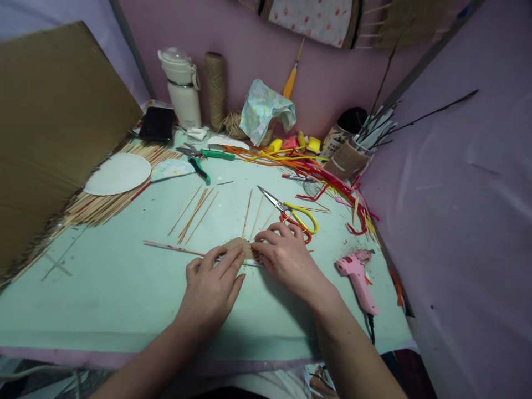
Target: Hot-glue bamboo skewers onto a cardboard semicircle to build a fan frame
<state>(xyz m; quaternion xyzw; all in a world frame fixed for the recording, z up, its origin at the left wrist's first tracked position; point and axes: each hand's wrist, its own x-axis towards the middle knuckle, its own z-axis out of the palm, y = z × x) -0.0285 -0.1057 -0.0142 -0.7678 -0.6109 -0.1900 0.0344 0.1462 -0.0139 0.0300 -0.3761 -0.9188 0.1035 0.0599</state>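
My left hand (211,285) lies on the pale green table (103,288), its fingers stretched forward and pressing on a small brown cardboard piece (236,244). My right hand (285,257) rests beside it with fingers curled down on the same piece from the right. A long thin stick (172,247) runs out to the left from under the cardboard piece. Several loose thin sticks (195,213) lie just beyond my hands. What is under my right fingers is hidden.
Scissors with yellow and red handles (297,215) lie just past my right hand. A pink glue gun (358,278) is at the right. Green pliers (199,160), a white disc (118,173), a stick bundle (100,205), a cardboard sheet (54,122), a white flask (183,88) and a twine spool (216,88) stand behind.
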